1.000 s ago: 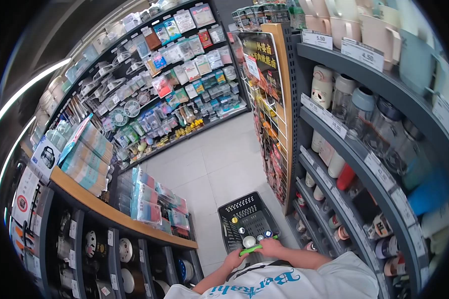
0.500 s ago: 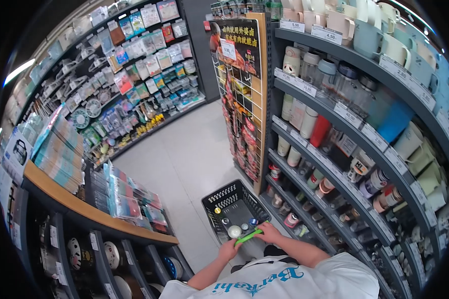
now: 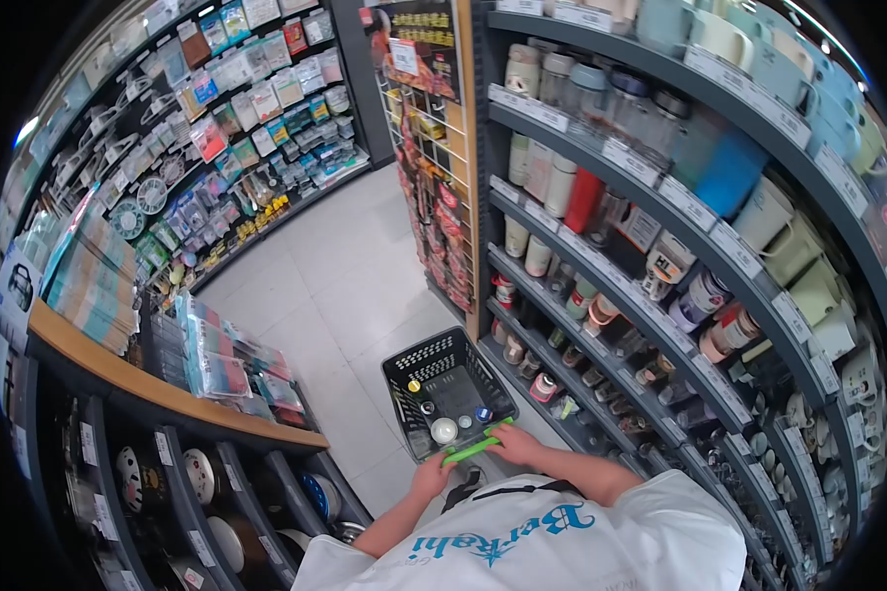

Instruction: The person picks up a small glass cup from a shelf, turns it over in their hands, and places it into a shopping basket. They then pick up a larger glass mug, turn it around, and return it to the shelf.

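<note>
My left hand (image 3: pixel 431 480) is closed round the left end of a green handle bar (image 3: pixel 471 450), and my right hand (image 3: pixel 512 444) grips its right end. The bar runs along the near side of a black slotted shopping basket (image 3: pixel 450 341) directly in front of me. Inside the basket, towards my hands, sit a white round container (image 3: pixel 443 430) and a small blue-topped item (image 3: pixel 483 415). A yellow-topped item (image 3: pixel 414 386) and a couple of other small round pieces lie at its left and middle. What these items are is too small to tell.
Shelves of cups and bottles (image 3: pixel 581 187) rise close on my right. A wire rack of packets (image 3: pixel 448 217) stands at their end. Plates (image 3: pixel 200 477) and packaged goods (image 3: pixel 212 355) line the left. Tiled floor (image 3: pixel 335 286) leads to a hanging-goods wall (image 3: pixel 237 128).
The shelves and rack have shifted left and up in my view, and the basket slightly left. Both hands keep their grip on the handle bar.
</note>
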`<state>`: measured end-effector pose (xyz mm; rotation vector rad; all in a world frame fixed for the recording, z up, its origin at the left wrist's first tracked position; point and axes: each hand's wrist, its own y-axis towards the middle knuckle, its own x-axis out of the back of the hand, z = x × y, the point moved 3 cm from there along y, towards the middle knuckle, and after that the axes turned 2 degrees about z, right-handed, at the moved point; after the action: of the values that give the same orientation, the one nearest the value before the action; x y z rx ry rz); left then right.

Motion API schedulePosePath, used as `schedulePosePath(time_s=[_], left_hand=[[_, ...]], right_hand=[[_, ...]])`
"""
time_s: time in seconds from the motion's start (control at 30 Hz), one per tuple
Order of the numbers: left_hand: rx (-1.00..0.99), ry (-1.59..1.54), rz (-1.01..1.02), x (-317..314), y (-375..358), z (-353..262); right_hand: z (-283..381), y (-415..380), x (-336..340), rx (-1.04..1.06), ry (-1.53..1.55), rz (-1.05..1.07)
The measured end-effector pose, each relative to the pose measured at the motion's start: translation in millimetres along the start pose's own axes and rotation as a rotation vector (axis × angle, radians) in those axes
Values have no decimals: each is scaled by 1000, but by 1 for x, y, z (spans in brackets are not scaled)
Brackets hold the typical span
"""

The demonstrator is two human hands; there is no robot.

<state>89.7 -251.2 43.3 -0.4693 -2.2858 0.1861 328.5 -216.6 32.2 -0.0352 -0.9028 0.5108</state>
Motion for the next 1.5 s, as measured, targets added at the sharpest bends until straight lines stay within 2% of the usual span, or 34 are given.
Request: schedulePosePath(time_s=[0.1,0.2,0.33,0.4,0.77,0.97,1.1,1.3,1.43,1.5], left_hand=[[59,20,16,-11,-6,0],[42,17,-45,-18,-18,-8],[120,6,-124,-34,-28,-14],[152,-49,-180,-48,-38,-14],[274,-91,-145,-105,-80,-52],[349,-49,114,-114,-87,-75],[304,22,303,-116,-90,-79],[73,108,496,-127,-71,-66],[59,154,616,-120,-70,-80],[-33,203,658,-119,-60,-85]], right_hand=[[-9,-10,2,40,53,29],[-14,-20,3,138,142,33],[-29,-23,0,224,160,62],[-32,-27,0,177,154,156],[-55,-78,12,192,180,89],[-73,-109,8,166,211,45],[-77,-131,3,134,255,39],[-75,-152,-2,47,317,-4],[-69,-165,-3,-97,309,6],[-69,-163,-6,-146,313,-22]])
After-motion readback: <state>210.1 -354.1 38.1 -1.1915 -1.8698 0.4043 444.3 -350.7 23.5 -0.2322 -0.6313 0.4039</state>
